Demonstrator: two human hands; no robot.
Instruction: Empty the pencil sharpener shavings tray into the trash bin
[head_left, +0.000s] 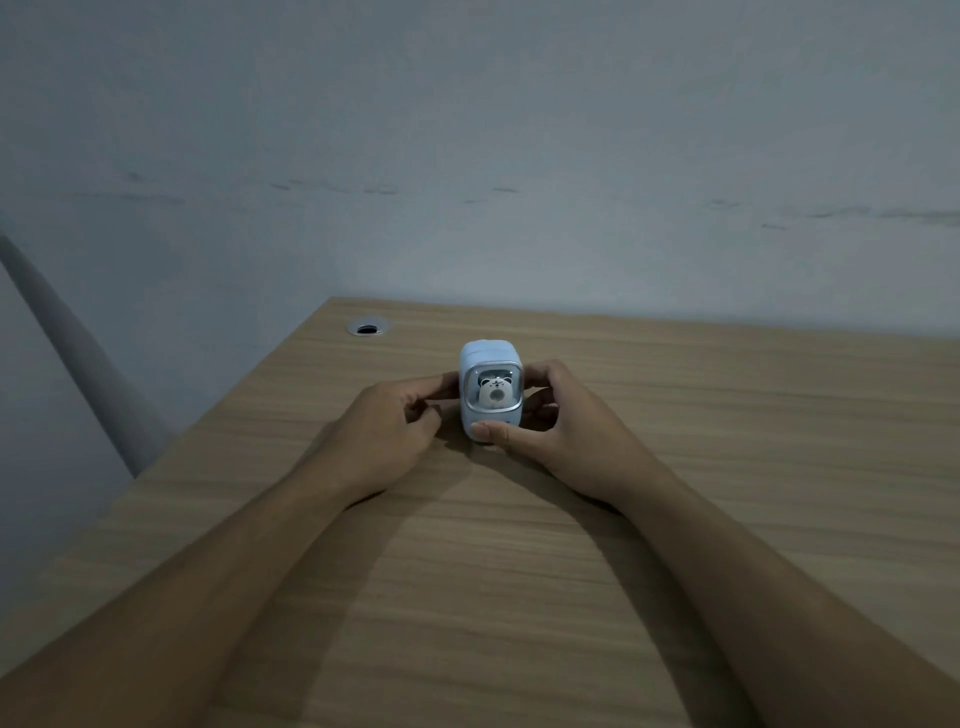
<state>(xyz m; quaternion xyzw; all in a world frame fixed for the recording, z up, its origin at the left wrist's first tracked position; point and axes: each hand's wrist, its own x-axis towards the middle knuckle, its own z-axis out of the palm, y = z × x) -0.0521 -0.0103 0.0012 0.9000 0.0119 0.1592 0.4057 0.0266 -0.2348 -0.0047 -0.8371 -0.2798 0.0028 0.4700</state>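
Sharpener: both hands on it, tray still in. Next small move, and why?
Probably pull the tray out with the right hand while the left hand steadies the sharpener. It stands upright on the desk, looks closed, the right thumb already rests at its lower front, and no bin is in view.

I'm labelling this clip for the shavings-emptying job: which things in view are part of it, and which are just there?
Part of the job:
small pale-blue plastic pencil sharpener with a bear figure in its window
left hand, at its left side
right hand, holding it, thumb on its front base

Just there:
light wooden desk
round metal cable hole

No trash bin in view.
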